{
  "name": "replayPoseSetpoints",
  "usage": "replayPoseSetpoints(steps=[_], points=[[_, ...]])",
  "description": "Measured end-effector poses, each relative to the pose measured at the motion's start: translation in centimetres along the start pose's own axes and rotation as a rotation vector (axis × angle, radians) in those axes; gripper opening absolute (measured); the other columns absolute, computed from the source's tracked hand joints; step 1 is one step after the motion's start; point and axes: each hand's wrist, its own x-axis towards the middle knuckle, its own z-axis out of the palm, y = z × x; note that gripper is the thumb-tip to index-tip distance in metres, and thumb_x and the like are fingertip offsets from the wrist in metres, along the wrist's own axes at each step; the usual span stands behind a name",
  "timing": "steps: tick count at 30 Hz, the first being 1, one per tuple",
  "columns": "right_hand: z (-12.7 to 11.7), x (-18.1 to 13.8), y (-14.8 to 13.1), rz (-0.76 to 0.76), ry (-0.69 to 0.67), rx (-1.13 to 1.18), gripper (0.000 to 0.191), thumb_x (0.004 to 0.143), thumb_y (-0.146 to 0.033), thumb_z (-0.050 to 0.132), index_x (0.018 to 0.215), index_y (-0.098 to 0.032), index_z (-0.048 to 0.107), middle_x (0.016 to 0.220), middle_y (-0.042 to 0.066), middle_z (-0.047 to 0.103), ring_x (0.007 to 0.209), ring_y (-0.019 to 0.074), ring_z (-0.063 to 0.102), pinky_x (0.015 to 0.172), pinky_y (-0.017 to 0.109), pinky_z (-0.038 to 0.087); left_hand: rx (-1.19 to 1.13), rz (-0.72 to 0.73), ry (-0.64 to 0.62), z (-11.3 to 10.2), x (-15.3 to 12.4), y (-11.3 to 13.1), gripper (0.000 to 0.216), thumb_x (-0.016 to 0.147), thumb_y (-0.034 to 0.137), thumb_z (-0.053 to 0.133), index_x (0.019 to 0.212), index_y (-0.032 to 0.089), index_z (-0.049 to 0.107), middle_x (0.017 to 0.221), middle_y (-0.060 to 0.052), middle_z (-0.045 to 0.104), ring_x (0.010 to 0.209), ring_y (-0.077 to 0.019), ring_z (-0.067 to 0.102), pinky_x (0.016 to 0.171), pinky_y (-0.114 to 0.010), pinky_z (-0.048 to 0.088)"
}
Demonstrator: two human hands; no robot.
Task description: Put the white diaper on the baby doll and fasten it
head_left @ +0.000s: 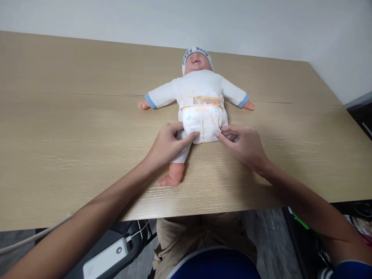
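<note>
A baby doll (200, 80) lies on its back on the table, its head away from me and its arms spread. It wears a white top with blue cuffs and a "Happy Baby" cap (187, 57). A white diaper (195, 118) with a printed orange waistband is around its hips. My left hand (170, 141) grips the diaper's leg edge at the left, thumb on the front. With thumb and fingers closed, my right hand (242, 141) pinches the opposite leg edge. One doll foot (173, 175) points toward me; the other lower leg is hidden by my right hand.
The wooden table (87, 155) has a long seam across it and meets a pale wall (145, 19). Below its front edge at the left, a white power bank (105, 259) with a cable rests on a dark surface. A pale cord (37, 235) runs nearby.
</note>
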Motion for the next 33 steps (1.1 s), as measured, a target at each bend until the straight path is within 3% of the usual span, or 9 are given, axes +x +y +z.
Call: replayPoseSetpoints(steps=[5,10,15,20,23,27,33], points=[[-0.01,0.0,-0.04,-0.071,-0.014,-0.128,0.027,0.101,-0.052,0.079,0.09,-0.028,0.084,0.075,-0.001,0.082,0.061,0.0193,0.068,0.1,0.05,0.05,-0.038,-0.021,-0.016,-0.04,0.0,-0.22,0.035,0.095,0.057,0.078,0.088,0.023,0.08,0.088,-0.007,0.075,0.089,-0.0288,0.062,0.085,-0.044,0.05],[0.34,-0.1,0.3,-0.079,-0.075,-0.083,0.025,0.097,-0.047,0.083,0.104,-0.024,0.077,0.094,0.002,0.084,0.071,0.0198,0.068,0.088,0.042,0.049,-0.045,-0.029,-0.021,0.06,-0.1,-0.25,0.034,0.097,0.055,0.076,0.09,0.022,0.078,0.092,-0.007,0.076,0.099,-0.0302,0.063,0.094,-0.045,0.05],[0.24,-0.09,0.23,0.021,-0.052,0.076,0.033,0.095,-0.053,0.085,0.105,-0.025,0.069,0.096,0.002,0.083,0.063,0.0172,0.062,0.071,0.037,0.05,-0.025,-0.029,0.011,0.18,-0.35,-0.2,0.031,0.097,0.052,0.076,0.093,0.022,0.079,0.101,-0.007,0.079,0.108,-0.0328,0.064,0.104,-0.049,0.048],[-0.02,-0.12,-0.02,-0.061,-0.002,-0.068,0.024,0.096,-0.047,0.087,0.097,-0.027,0.073,0.089,-0.001,0.085,0.059,0.0171,0.066,0.091,0.045,0.054,-0.033,-0.018,0.016,0.2,-0.42,-0.49,0.032,0.097,0.054,0.077,0.094,0.022,0.079,0.098,-0.007,0.079,0.105,-0.0322,0.065,0.102,-0.049,0.048],[0.01,-0.21,-0.01,-0.032,0.023,-0.095,0.029,0.093,-0.05,0.089,0.099,-0.027,0.072,0.088,-0.001,0.087,0.06,0.0191,0.07,0.1,0.049,0.053,-0.055,-0.015,0.01,0.23,-0.39,-0.73,0.032,0.097,0.053,0.078,0.096,0.021,0.08,0.1,-0.007,0.079,0.102,-0.0313,0.065,0.102,-0.048,0.049],[-0.13,-0.29,0.0,0.019,0.025,-0.039,0.033,0.091,-0.052,0.091,0.098,-0.027,0.071,0.089,-0.001,0.088,0.061,0.0211,0.072,0.097,0.048,0.054,-0.089,-0.001,-0.002,0.35,-0.42,-0.92,0.033,0.098,0.053,0.076,0.102,0.02,0.081,0.105,-0.007,0.08,0.105,-0.0314,0.066,0.101,-0.048,0.05],[0.25,-0.43,0.06,-0.104,0.023,-0.144,0.017,0.096,-0.044,0.086,0.094,-0.027,0.081,0.087,0.001,0.086,0.07,0.0227,0.074,0.096,0.046,0.048,-0.112,-0.016,0.004,0.55,-0.64,-0.73,0.032,0.099,0.051,0.075,0.106,0.02,0.082,0.111,-0.009,0.082,0.11,-0.0328,0.068,0.105,-0.05,0.052]])
